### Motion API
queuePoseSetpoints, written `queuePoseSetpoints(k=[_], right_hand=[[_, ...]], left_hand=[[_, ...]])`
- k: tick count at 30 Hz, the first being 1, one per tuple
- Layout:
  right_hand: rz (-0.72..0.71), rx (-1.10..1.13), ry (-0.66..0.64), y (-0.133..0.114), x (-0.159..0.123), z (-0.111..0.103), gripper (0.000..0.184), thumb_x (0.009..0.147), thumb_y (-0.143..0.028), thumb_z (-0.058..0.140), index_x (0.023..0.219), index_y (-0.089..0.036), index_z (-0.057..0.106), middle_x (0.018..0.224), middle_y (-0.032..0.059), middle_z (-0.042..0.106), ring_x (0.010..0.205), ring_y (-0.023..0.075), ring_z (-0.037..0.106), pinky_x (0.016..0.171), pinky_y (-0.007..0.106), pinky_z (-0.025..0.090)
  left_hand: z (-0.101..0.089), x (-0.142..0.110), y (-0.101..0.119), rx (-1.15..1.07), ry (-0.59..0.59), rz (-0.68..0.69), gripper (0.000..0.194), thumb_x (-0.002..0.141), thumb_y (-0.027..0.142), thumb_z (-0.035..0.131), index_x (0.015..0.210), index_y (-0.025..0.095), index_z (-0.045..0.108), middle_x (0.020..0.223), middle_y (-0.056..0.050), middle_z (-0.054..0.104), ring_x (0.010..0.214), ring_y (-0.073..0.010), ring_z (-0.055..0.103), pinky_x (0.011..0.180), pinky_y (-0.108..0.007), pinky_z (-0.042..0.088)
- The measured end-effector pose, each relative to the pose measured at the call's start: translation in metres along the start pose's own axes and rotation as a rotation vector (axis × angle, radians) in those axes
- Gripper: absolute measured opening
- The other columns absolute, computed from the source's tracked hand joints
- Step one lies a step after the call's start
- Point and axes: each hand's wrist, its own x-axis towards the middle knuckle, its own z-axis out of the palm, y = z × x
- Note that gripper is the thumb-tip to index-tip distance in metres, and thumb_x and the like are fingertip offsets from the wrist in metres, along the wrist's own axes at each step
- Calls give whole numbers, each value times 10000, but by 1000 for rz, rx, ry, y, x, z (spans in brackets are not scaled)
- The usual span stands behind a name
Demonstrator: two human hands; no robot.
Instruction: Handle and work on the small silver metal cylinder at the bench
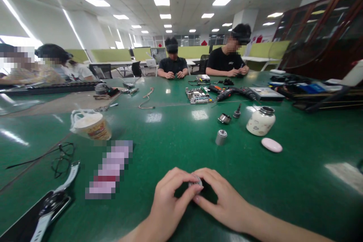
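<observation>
"What do the hands have?"

"From my remote seat, I see a small metal part (195,183) at lower centre of the frame, between the left hand (171,196) and the right hand (222,198)."

"And the fingers?"

"The left thumb and forefinger pinch the part, thumb across its front. The right thumb and forefinger close in on its right side, tips against it. How the other fingers lie, I cannot tell."

"What surrounds them?"

"A green table (170,140) fills the frame. Right of centre I count a metal cylinder (221,137), standing upright, with a metal ring (224,118) and a gear (237,112) beyond it. Farther right, a white jar (261,121) stands near a pink lid (271,145). A wristwatch (55,201) lies at lower left."

"Anyone else?"

"Two people (225,62) in dark shirts, upper centre and upper right, seated across the table."
</observation>
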Motion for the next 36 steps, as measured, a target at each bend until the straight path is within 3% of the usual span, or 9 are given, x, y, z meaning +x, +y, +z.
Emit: queuePoseSetpoints(k=[8, 17, 19, 23, 26, 29, 32, 36], right_hand=[[15, -13, -12, 0, -1, -1, 274, 858, -279, 599, 1125, -237, 557, 1114, 57, 608, 1059, 196, 551, 939, 345, 436], [-11, -2, 8, -1, -1, 0, 312, 849, -264, 590, 1157, -234, 555, 1131, 74, 606, 1068, 207, 553, 946, 366, 443], [-5, 32, 20, 0, -2, -1, 369, 811, -201, 594, 1175, -231, 543, 1140, 76, 602, 1072, 210, 554, 953, 373, 442], [26, 168, 98, 4, -2, -5, 479, 753, -92, 535, 1215, -217, 514, 1124, 76, 604, 1059, 206, 566, 962, 384, 442], [-23, 185, 110, 3, -1, -9, 378, 828, -140, 503, 1192, -227, 553, 1154, 81, 600, 1103, 217, 547, 981, 409, 424], [-93, 82, 39, -2, -2, -11, 383, 864, -226, 541, 1246, -262, 544, 1256, 83, 563, 1188, 239, 489, 1024, 449, 372], [-122, 8, 4, -6, -4, -11, 455, 857, -258, 578, 1304, -284, 498, 1303, 82, 535, 1226, 243, 456, 1044, 462, 343], [-84, 32, 86, -3, -4, -9, 295, 880, -253, 548, 1173, -260, 578, 1249, 83, 566, 1195, 229, 488, 1021, 437, 374]], left_hand=[[0, 0, -1, -16, 35, 37, 91, 833, 165, 639, 898, 216, 677, 857, -20, 712, 799, -141, 666, 730, -242, 546], [-2, 2, 1, -27, -20, 10, 145, 855, 195, 605, 947, 233, 710, 910, -51, 687, 839, -157, 656, 738, -264, 555], [-2, -1, 2, -6, -29, -27, 219, 836, 213, 625, 1043, 250, 686, 1000, -64, 664, 882, -167, 645, 745, -274, 554], [-2, -7, 1, 29, -74, -91, 601, 712, 254, 745, 1275, 252, 533, 1103, -80, 627, 897, -188, 624, 750, -303, 546], [0, -10, -2, 13, -144, -150, 442, 756, 244, 705, 1179, 257, 577, 1014, -38, 655, 873, -169, 613, 761, -291, 522], [1, -9, -4, -1, -187, -209, 252, 796, 220, 657, 1044, 242, 622, 937, -14, 665, 829, -155, 607, 743, -278, 500], [1, -8, -2, -9, -203, -225, 221, 790, 191, 648, 1007, 228, 624, 914, -9, 665, 816, -154, 603, 733, -274, 486], [0, -8, 1, -19, -196, -232, 242, 802, 216, 639, 1043, 235, 617, 924, -10, 662, 820, -154, 598, 739, -275, 476]])
